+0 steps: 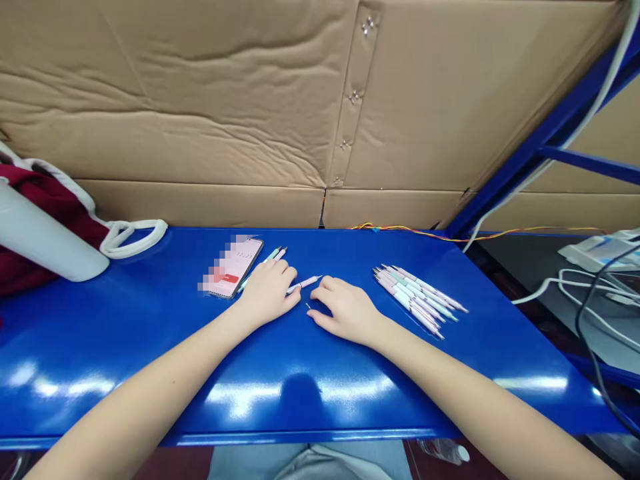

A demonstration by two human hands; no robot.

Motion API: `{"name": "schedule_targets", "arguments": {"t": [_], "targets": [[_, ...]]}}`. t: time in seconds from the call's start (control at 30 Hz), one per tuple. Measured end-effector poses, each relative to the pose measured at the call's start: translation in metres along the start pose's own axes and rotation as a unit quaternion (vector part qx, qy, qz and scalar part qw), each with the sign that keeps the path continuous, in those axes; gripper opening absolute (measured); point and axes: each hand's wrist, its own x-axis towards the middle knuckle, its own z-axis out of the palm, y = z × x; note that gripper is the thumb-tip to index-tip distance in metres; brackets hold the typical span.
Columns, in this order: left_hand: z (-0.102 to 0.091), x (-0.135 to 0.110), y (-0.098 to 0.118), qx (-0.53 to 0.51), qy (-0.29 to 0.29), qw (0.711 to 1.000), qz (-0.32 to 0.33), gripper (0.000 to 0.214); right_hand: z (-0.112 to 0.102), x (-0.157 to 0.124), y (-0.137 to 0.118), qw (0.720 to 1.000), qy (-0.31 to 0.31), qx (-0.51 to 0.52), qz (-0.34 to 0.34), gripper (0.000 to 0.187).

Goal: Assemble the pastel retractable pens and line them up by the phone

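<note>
Left hand [267,291] and right hand [346,311] lie loosely curled on the blue steel bench [450,380], a white pen [303,285] between them, possibly pinched by the left, with spare pens [417,297] bunched within the right's reach.

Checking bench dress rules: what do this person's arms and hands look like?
The left forearm and right forearm are bare, with no sleeves. The left hand and right hand show no gloves, rings or watch. Grey clothing shows below the bench.
</note>
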Motion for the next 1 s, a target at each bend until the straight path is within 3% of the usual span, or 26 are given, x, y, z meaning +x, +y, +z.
{"name": "schedule_targets", "arguments": {"t": [0.2,0.4,0.53,1.0], "targets": [[0.005,0.000,-0.002,-0.009,-0.023,0.999,0.042,0.019,0.012,0.003,-0.005,0.998,0.015,-0.050,-0.027,0.017],[0.000,0.001,-0.002,-0.022,-0.017,0.999,0.046,0.023,-0.009,0.000,0.036,0.995,0.083,-0.033,0.051,0.017],[-0.001,0.002,-0.002,-0.027,-0.003,0.999,0.046,0.024,-0.015,-0.001,0.056,0.992,0.105,-0.026,0.062,0.015],[0.001,0.002,0.001,-0.017,-0.017,0.999,0.049,0.027,-0.008,0.001,0.045,0.994,0.103,-0.030,0.019,0.016]]}}
